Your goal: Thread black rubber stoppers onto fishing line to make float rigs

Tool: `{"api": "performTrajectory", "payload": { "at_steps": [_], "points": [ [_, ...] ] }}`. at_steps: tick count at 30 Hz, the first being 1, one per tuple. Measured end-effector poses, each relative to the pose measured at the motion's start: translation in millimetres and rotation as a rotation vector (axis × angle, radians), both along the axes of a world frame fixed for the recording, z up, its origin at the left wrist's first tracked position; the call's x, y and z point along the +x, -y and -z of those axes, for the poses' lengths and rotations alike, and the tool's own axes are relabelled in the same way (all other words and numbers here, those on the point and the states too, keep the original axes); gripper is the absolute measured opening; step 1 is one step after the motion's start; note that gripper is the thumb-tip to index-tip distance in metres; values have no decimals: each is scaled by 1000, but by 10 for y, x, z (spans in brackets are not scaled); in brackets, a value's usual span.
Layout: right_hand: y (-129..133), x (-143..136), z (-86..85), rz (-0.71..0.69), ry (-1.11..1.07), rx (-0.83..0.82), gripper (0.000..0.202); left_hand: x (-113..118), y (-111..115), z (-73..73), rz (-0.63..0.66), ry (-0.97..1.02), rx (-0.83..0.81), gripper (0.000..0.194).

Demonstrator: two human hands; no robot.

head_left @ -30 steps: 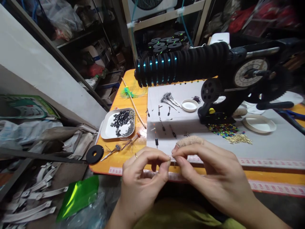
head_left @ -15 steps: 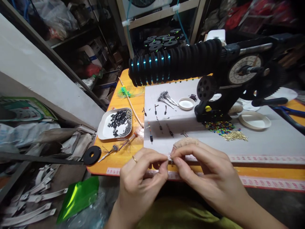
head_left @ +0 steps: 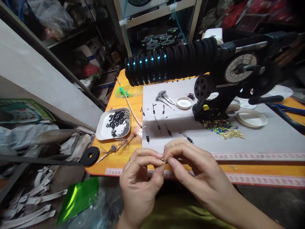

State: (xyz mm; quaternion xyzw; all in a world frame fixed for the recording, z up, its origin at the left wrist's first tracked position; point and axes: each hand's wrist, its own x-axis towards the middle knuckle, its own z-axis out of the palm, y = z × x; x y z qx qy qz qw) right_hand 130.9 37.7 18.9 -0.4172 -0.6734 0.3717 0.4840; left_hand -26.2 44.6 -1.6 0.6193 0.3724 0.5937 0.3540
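My left hand (head_left: 143,176), with a ring on one finger, pinches at the near edge of the table. Close against it, my right hand (head_left: 197,171) pinches too, a beige wrap around one of its fingers. Between the fingertips shows a tiny dark and shiny piece (head_left: 164,161), too small to name. Beyond my hands, several small black pieces with thin stems, such as this one (head_left: 147,138), lie on the white sheet (head_left: 205,144). A similar black piece (head_left: 189,139) lies just past my right hand.
A black machine (head_left: 214,89) with a ridged roller (head_left: 171,62) overhangs the sheet. Coloured beads (head_left: 215,126) and gold bits (head_left: 232,134) lie near its base. At the left sit a white tray (head_left: 101,128) of black tubes and a black disc (head_left: 90,156). Measuring tapes run along the near edge.
My fingertips still meet, with the left fingers slightly shifted and the tiny piece now showing between them. The black piece beyond my right hand is more exposed. The whole view has shifted slightly.
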Motion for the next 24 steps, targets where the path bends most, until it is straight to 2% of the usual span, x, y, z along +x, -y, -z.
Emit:
{"api": "performTrajectory", "payload": {
  "at_steps": [5, 8, 11, 13, 17, 21, 24],
  "points": [
    [-23, 14, -2, -49, 33, -75, 12, -11, 22, 22, 40, 45, -72, 12],
    [-41, 58, 2, -53, 126, -92, 18, -15, 22, 31, 50, 43, -68, 15],
    [-43, 100, 3, -51, 232, 4, 19, -16, 8, 41, 68, 93, -78, 16],
    [-37, 113, 3, -46, 228, 79, 8, -21, -5, 49, 88, 155, -114, 14],
    [-37, 111, 3, -31, 134, 267, 33, -44, -19, 53, 144, 240, -204, 12],
    [-54, 108, 3, -31, 134, 350, 30, -53, -10, 35, 227, 302, -267, 14],
    [-66, 99, 22, 12, 215, 417, 25, -48, -2, 36, 205, 288, -231, 18]
  ]
}}
